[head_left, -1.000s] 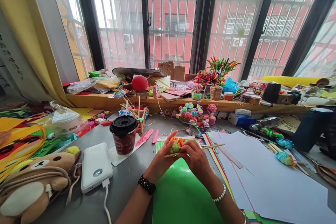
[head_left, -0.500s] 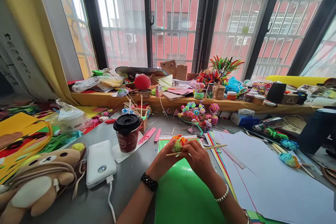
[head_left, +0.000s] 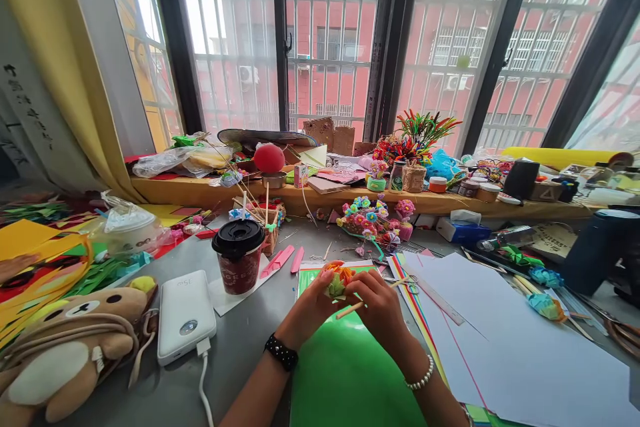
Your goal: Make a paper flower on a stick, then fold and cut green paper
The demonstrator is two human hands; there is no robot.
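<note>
In front of me, my left hand point(head_left: 311, 305) is closed around a crumpled orange and green paper flower point(head_left: 337, 285). A thin wooden stick point(head_left: 350, 311) is held in my right hand point(head_left: 381, 307), one end pointing down and left below the flower. The right fingertips are pinched close to the flower's right side; whether they also touch the paper I cannot tell. Both hands are over a shiny green sheet point(head_left: 350, 373) lying on the grey table.
Left of my hands are a dark red lidded cup point(head_left: 239, 273), a white power bank point(head_left: 186, 320) with a cable, and a plush bear point(head_left: 75, 340). White paper point(head_left: 505, 320) with a ruler point(head_left: 440, 300) and scissors point(head_left: 407, 281) is on the right. Another person's hand point(head_left: 17, 267) shows far left.
The stick has turned in my right hand; it lay nearly level under the flower and now its near end slants downward. The flower stays in my left hand. My view has shifted slightly.
</note>
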